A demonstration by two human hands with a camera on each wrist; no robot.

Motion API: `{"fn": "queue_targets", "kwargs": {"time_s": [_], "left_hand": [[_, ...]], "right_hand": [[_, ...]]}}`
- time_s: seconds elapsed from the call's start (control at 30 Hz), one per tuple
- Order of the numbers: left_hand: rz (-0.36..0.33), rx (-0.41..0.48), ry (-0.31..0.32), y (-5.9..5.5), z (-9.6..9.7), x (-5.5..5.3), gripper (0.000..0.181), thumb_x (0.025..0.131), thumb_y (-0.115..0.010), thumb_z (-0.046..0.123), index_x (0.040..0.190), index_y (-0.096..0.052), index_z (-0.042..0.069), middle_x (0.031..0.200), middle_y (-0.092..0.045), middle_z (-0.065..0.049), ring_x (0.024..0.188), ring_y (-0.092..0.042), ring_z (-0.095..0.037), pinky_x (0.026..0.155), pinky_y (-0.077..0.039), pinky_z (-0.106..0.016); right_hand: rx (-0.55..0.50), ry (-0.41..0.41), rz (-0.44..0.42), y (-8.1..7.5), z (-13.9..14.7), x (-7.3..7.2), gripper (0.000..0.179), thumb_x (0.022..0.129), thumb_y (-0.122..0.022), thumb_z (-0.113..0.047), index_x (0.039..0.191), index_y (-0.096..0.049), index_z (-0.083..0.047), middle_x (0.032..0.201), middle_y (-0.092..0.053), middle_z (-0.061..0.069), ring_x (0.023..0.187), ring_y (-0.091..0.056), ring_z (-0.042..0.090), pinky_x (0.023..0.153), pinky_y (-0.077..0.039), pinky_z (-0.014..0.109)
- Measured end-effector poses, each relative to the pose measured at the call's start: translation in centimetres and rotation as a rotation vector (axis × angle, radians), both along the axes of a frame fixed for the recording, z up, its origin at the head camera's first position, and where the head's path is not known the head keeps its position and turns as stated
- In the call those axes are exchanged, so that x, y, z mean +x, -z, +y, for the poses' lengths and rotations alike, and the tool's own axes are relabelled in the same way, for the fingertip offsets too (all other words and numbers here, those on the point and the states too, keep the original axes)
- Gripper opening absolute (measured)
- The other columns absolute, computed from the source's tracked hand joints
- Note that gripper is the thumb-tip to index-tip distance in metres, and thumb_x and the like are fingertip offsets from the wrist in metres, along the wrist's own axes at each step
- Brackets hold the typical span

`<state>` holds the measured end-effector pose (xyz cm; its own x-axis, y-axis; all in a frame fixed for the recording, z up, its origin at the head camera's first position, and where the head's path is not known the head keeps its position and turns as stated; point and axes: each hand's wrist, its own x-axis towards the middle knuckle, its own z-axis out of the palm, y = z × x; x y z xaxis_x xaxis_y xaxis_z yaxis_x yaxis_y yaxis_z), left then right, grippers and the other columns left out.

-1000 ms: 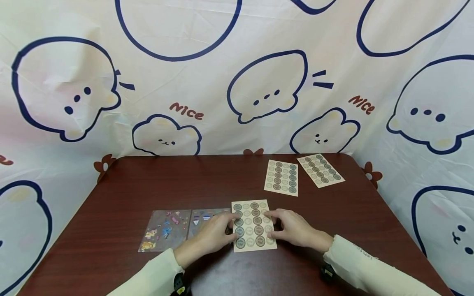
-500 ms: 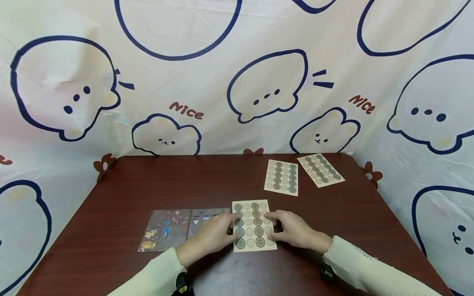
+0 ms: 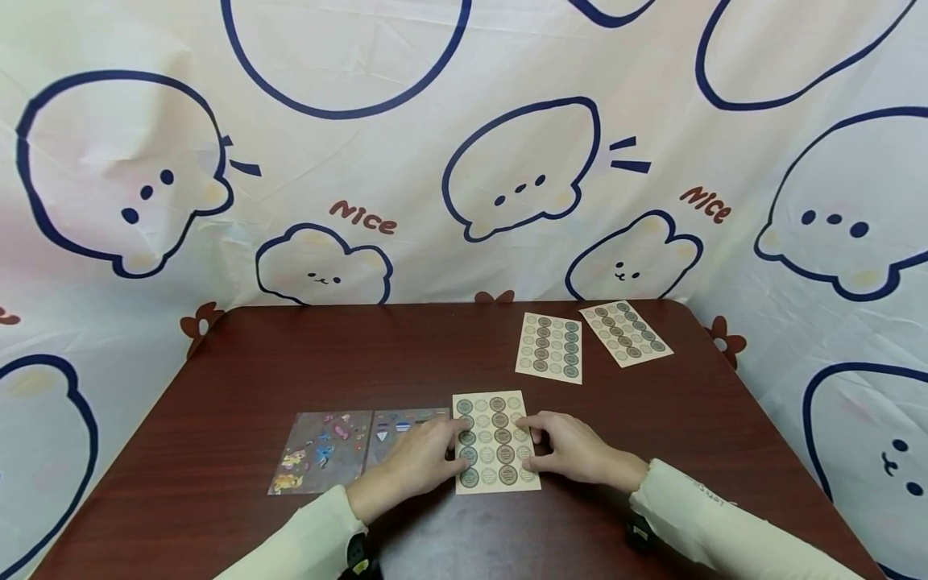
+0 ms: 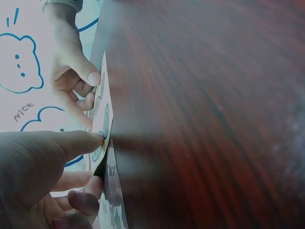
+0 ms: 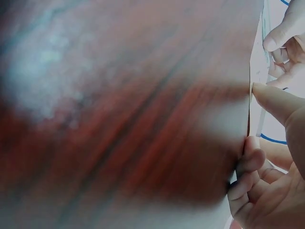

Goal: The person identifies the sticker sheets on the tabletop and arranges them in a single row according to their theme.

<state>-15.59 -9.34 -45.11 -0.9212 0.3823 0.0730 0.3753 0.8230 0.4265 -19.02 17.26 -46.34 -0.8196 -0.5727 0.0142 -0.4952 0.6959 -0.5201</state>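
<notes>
A cream sticker sheet [image 3: 495,441] with columns of round grey-green and brown seals lies in front of me in the head view. My left hand [image 3: 415,461] pinches its left edge, thumb on top. In the left wrist view that side of the sticker sheet [image 4: 106,114] is lifted slightly, with fingertips beneath it. On the opposite edge my right hand [image 3: 578,448] pinches the sheet, its thumb [image 5: 271,98] on the face and curled fingers at the rim in the right wrist view. Part of a clear sheet of small colourful stickers [image 3: 329,451] is hidden behind my left hand.
Two more cream sheets with round seals, one sheet [image 3: 549,348] nearer the middle and a tilted sheet [image 3: 627,333] beside it, lie toward the back right of the dark wooden table [image 3: 348,354]. A cartoon-printed cloth [image 3: 406,161] hangs around the table.
Both hands keep their hold on the sticker sheet at nearly the same spot. Only a slight shift of the head view shows.
</notes>
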Motion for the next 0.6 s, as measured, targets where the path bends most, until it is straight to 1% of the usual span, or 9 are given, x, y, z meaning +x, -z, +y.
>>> {"fn": "queue_targets", "kwargs": {"time_s": [0.23,0.4,0.6], "left_hand": [[-0.007,-0.028,0.015,-0.20,0.02,-0.02,0.051,0.079,-0.084,0.029,0.125,-0.069,0.013,0.090,-0.066,0.001,0.078,-0.060,-0.010,0.066,-0.049,-0.034],[-0.015,-0.024,0.026,-0.43,-0.02,-0.08,0.051,0.079,-0.085,0.027,0.125,-0.069,0.011,0.088,-0.065,0.000,0.076,-0.058,-0.011,0.064,-0.048,-0.033],[-0.024,-0.021,0.033,-0.28,-0.10,-0.23,0.053,0.080,-0.084,0.028,0.127,-0.069,0.010,0.091,-0.068,-0.001,0.079,-0.059,-0.011,0.065,-0.049,-0.034]], "right_hand": [[0.004,-0.005,0.003,0.01,0.01,0.04,0.052,0.079,-0.086,-0.029,0.125,-0.069,-0.011,0.084,-0.053,-0.008,0.067,-0.039,0.001,0.060,-0.034,0.020],[0.005,-0.008,0.007,-0.11,-0.05,0.06,0.052,0.079,-0.086,-0.029,0.124,-0.069,-0.011,0.085,-0.053,-0.008,0.068,-0.040,0.001,0.061,-0.034,0.020],[-0.001,-0.010,0.004,-0.20,-0.05,-0.04,0.052,0.079,-0.086,-0.029,0.124,-0.070,-0.010,0.084,-0.053,-0.008,0.067,-0.039,0.001,0.060,-0.034,0.020]]}}
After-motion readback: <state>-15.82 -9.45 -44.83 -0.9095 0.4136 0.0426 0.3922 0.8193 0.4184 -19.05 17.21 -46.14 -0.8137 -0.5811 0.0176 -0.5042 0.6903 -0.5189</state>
